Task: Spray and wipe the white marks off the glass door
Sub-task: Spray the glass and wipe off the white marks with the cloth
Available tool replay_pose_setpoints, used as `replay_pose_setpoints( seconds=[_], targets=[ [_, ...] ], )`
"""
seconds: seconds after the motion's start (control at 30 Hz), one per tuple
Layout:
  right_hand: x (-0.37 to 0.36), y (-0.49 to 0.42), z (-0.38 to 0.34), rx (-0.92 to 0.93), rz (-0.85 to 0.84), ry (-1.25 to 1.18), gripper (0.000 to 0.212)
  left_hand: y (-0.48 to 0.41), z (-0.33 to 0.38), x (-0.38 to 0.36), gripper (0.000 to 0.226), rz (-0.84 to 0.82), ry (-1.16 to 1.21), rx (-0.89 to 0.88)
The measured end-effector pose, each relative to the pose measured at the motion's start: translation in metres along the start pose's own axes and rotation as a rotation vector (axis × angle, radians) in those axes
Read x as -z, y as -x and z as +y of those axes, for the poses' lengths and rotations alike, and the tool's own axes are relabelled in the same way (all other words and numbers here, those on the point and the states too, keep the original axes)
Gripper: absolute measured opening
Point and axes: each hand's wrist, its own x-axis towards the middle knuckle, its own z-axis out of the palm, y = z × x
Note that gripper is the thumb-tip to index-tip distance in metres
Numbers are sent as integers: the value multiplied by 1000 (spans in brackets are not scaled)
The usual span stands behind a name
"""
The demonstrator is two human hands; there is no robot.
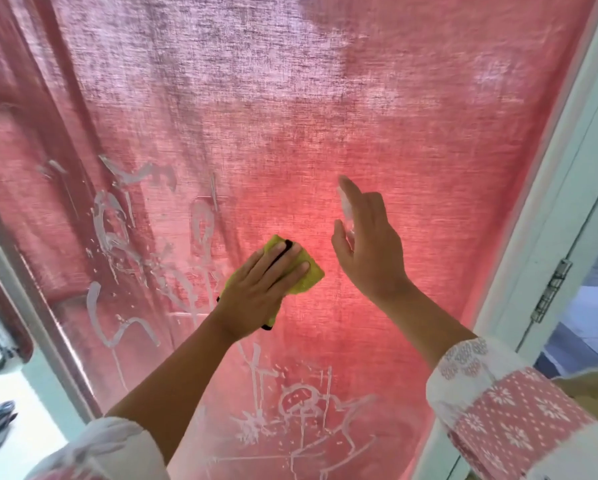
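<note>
Basically, cloth (pixel 312 276) is pressed mid glass door (pixel 290 133) by a flat left hand (pixel 256 285). Blurry bottle (pixel 346 206) is gripped by right hand (pixel 370 251).

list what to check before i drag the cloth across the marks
1. yellow cloth flat on the glass door under left hand: ok
2. right hand holds spray bottle clear of the cloth: ok
3. white marks left of cloth look wet, dripping: ok
4. marks below cloth gone: not ok
5. which way the bottle aims: cannot tell, blurred
</note>
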Motion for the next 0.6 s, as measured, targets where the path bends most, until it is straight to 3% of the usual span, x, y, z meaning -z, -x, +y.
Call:
replay_pose_setpoints(
  seconds=[0.17,0.23,0.37,0.5,0.6],
  targets=[
    [-8,-9,-7,-18,48,34,59,-60,-13,21,68,219,136,486],
    [-15,-11,-12,-40,68,36,59,-69,-13,20,64,280,144,537],
    [-22,-16,-19,-63,92,29,57,-38,-10,6,66,237,131,371],
    [-26,-16,-28,-114,92,10,54,22,-5,-6,84,19,66,102],
    [-26,-15,-40,-119,82,-56,51,34,-10,1,76,-11,157,47]
  ],
)
